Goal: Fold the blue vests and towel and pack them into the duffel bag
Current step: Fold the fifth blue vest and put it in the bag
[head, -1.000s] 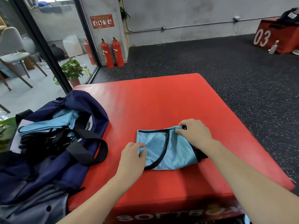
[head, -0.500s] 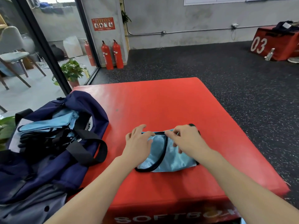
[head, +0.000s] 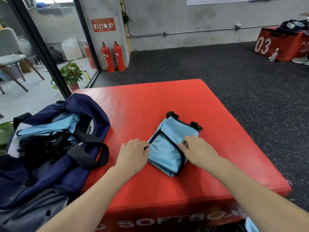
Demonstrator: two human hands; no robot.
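I see both forearms reaching in from the near edge of the red padded soft box worktop (head: 167, 101). Left hand (head: 133, 154) pinches the left edge of the folded light-blue mesh vest with black trim (head: 168, 148), fingers curled onto the fabric. Right hand (head: 199, 150) grips the vest's right side, fingertips curled over the black trim. Vest lies flat on the worktop, angled, black strap ends at its far corners. Left of it, the open navy fabric duffel bag with black straps (head: 55, 148) sits on the worktop's left edge, folded light-blue items (head: 46, 129) inside. Far back, two red fire extinguishers (head: 113, 56) stand by the wall.
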